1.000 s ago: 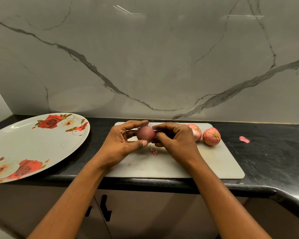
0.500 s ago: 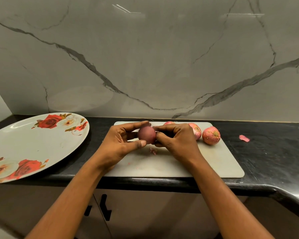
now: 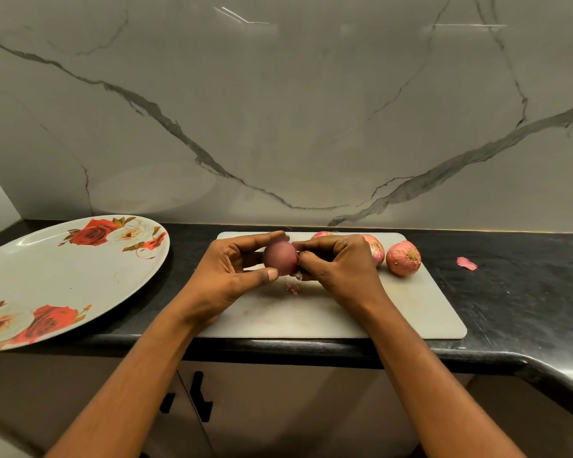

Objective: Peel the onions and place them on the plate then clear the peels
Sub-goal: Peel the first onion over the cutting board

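My left hand point(image 3: 232, 276) grips a smooth dark-purple onion point(image 3: 280, 257) between thumb and fingers, just above the white cutting board point(image 3: 411, 309). My right hand point(image 3: 338, 269) pinches a bit of skin at the onion's right end. Behind my right hand lie three unpeeled pink onions: one at the board's right point(image 3: 403, 258), one partly hidden point(image 3: 376, 249), and one only peeking out point(image 3: 321, 234). A small peel scrap point(image 3: 292, 288) lies on the board below the held onion. The big rose-patterned plate point(image 3: 47, 279) sits at the left with nothing on it.
A pink peel piece point(image 3: 467, 263) lies on the black counter point(image 3: 526, 292) right of the board. The marble wall rises right behind. The counter's front edge curves toward me at the right; cabinet doors with black handles point(image 3: 201, 396) are below.
The held onion has turned slightly in my hands and my right fingers have shifted to its right end. A third onion now peeks out behind my right hand.
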`<state>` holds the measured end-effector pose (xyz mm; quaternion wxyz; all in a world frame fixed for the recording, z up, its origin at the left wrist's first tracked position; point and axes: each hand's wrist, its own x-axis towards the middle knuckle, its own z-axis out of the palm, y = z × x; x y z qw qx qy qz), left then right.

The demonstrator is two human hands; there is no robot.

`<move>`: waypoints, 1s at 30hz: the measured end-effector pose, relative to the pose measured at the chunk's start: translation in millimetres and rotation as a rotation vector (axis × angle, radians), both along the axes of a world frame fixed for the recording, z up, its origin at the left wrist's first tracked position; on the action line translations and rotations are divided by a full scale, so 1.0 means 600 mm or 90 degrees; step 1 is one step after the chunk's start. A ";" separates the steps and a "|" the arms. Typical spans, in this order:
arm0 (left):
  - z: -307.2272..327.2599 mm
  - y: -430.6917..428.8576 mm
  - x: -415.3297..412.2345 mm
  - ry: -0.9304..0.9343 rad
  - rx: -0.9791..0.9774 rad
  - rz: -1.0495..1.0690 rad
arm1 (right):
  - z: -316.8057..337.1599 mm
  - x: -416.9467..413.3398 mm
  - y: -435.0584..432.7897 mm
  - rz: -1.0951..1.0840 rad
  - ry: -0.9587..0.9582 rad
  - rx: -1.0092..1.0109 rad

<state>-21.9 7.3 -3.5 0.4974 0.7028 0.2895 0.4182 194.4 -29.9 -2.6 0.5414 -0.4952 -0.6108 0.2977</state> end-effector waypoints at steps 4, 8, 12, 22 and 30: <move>0.000 -0.001 0.001 -0.002 0.000 0.003 | 0.000 -0.003 -0.001 -0.002 0.017 -0.005; 0.000 0.001 0.002 0.008 0.010 0.009 | 0.003 -0.005 -0.007 0.013 0.024 -0.009; -0.001 0.000 0.001 0.028 0.016 0.002 | 0.004 -0.002 -0.007 0.006 0.009 -0.023; -0.002 0.000 -0.001 0.025 0.013 0.001 | 0.005 -0.001 -0.006 0.009 0.016 -0.016; 0.000 0.000 0.002 0.015 0.005 0.013 | 0.005 -0.005 -0.007 0.011 0.042 -0.025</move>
